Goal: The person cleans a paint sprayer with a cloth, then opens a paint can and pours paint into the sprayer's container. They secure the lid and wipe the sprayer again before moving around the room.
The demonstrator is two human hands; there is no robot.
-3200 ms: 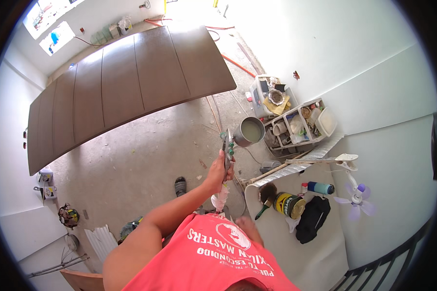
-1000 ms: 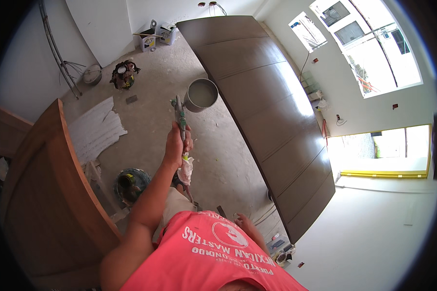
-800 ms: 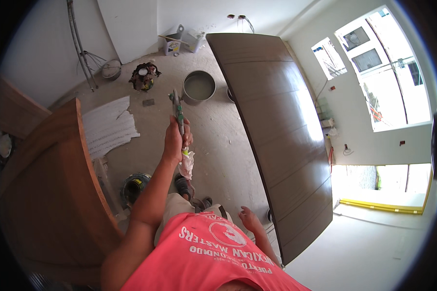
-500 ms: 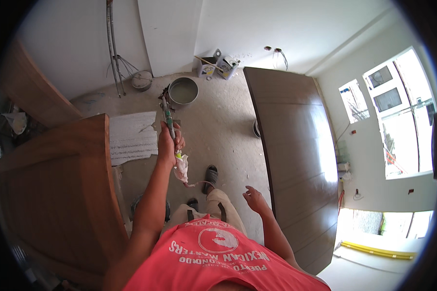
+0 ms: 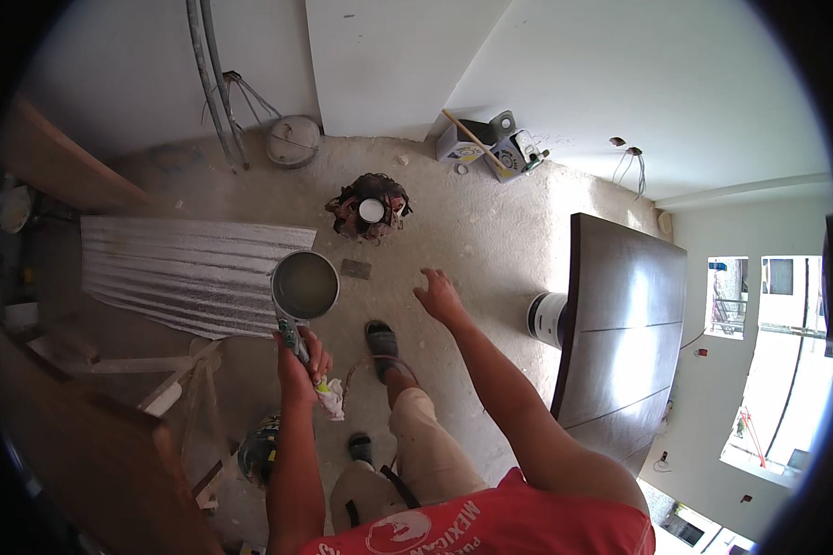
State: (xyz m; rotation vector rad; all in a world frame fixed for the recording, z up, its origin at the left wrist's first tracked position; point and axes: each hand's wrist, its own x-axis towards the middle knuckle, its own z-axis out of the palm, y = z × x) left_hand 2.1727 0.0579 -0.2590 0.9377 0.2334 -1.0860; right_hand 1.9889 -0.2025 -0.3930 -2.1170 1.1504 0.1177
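My left hand (image 5: 302,368) grips a metal spray gun (image 5: 291,335) topped by a round cup (image 5: 304,294) holding murky liquid. A crumpled pale rag (image 5: 331,401) is wrapped low on the gun, near a hose. My right hand (image 5: 438,294) is raised over the floor with fingers apart and nothing in it. Beyond it sits a crumpled, dark reddish bundle (image 5: 355,199) with a white round top in its middle. A small grey rectangular piece (image 5: 355,269) lies just right of the cup.
A dark grooved panel (image 5: 624,305) stands raised at right beside a large bucket (image 5: 549,318). A reddish wooden panel (image 5: 83,435) fills the lower left. A ribbed white sheet (image 5: 176,268) lies on the floor. Two containers with a stick (image 5: 479,143) and a round bucket (image 5: 292,141) stand along the wall.
My view has turned toward the back wall. The gun and cup are lower, closer to my body. My right hand has lifted from my side and reached forward, away from the dark panel.
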